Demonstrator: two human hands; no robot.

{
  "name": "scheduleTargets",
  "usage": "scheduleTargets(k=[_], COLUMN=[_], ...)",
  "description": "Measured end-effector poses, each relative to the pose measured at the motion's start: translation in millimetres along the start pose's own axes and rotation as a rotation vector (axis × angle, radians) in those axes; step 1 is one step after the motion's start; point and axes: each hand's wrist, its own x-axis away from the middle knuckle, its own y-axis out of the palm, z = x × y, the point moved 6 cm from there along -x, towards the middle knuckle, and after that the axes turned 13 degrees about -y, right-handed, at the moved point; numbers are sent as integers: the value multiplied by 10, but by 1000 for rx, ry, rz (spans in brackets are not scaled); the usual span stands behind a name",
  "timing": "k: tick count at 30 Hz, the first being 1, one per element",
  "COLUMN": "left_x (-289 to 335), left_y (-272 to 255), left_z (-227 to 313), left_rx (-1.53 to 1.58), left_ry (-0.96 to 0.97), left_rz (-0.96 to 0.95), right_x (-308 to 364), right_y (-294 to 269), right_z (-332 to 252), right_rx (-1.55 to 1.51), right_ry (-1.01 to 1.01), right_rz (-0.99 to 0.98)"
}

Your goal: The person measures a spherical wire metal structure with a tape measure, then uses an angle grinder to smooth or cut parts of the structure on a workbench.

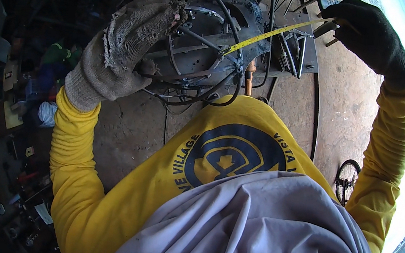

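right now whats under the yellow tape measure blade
The yellow tape blade runs above a dark metal frame of rods and looping black cables. The right hand hides the tape's far end; the left hand covers the frame's left side.

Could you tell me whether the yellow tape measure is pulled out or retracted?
Pulled out: the yellow tape measure stretches from the right hand down to the metal frame.

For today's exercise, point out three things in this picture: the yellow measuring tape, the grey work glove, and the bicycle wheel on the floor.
yellow measuring tape (273,32), head view, middle of the stretched blade.
grey work glove (128,40), head view, back of the left hand.
bicycle wheel (346,180), head view, spokes near the hub.
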Motion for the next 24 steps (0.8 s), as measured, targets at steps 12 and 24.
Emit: scheduleTargets(k=[12,24], left_x=[1,110], left_y=[0,-88], left_z=[12,-62], left_rx=[18,4], left_ry=[-29,-115], left_rz=[7,201], right_x=[-126,601], right_y=[5,635], right_z=[-83,4], right_rx=[-21,-571], right_ry=[-170,285], right_rz=[30,287])
